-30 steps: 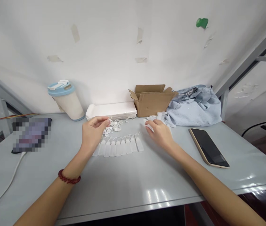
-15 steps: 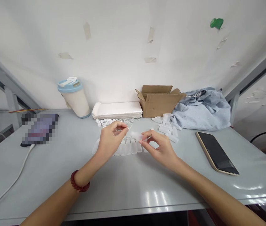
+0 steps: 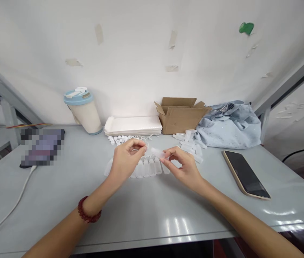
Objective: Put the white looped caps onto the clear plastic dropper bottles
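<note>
Holding a clear plastic tube (image 3: 157,152) above the table (image 3: 152,211), your right hand (image 3: 182,166) pinches its 4 o'clock end between thumb and fingertips. Your left hand (image 3: 127,156) sits at 9 o'clock, fingertips closed on a small pale piece (image 3: 146,144), too blurred to name. From the tube: row of tubes (image 3: 146,168) at 7 o'clock, partly behind your left hand; loose tubes (image 3: 190,145) at 3; stack of white packets (image 3: 134,125) at 11; cardboard box (image 3: 185,121), flaps up, at 1; lidded cup (image 3: 87,116) at 10.
</note>
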{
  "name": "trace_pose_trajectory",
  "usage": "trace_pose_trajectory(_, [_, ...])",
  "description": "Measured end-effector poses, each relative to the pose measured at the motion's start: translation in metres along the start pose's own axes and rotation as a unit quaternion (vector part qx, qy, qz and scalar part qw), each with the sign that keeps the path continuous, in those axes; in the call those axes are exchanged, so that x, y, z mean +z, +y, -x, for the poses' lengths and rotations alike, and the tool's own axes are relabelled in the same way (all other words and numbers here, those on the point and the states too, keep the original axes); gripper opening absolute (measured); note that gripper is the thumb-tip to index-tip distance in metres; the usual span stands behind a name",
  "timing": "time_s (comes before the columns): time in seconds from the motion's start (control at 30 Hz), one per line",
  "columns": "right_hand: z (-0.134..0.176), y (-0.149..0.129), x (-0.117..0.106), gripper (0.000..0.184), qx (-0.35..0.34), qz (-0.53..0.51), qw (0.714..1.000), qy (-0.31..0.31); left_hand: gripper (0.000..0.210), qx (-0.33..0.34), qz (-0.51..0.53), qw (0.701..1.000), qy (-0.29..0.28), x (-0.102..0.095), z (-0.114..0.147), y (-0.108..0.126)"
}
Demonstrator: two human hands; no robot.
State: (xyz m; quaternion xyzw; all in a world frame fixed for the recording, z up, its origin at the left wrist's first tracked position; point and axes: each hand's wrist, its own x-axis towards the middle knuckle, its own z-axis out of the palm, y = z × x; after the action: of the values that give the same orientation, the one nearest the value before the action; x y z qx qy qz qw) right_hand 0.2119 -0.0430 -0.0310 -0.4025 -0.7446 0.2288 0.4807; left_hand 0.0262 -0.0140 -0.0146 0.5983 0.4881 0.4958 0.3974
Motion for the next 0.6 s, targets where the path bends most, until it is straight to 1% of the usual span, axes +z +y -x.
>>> trace_pose_trajectory(0.17, [0.0,0.0,0.002,0.007,0.003,0.001,1.0,-0.024,0.011,-0.015,0.022,0.999,-0.029,0.003,0.002,0.002])
trace_pose_trajectory(0.33, [-0.001,0.004,0.0,0.01,0.008,0.004,1.0,-0.029,0.01,-0.011,0.015,0.999,-0.032,0.005,0.007,0.008])
trace_pose_trajectory(0.47, [-0.001,0.004,-0.001,0.008,-0.004,0.029,0.999,-0.04,0.009,0.018,0.009,0.999,-0.036,0.005,0.009,0.009])
trace_pose_trajectory(0.6, [0.0,0.004,0.0,0.006,-0.014,0.049,0.997,-0.061,0.007,0.076,-0.007,0.996,-0.037,0.006,0.011,0.006])
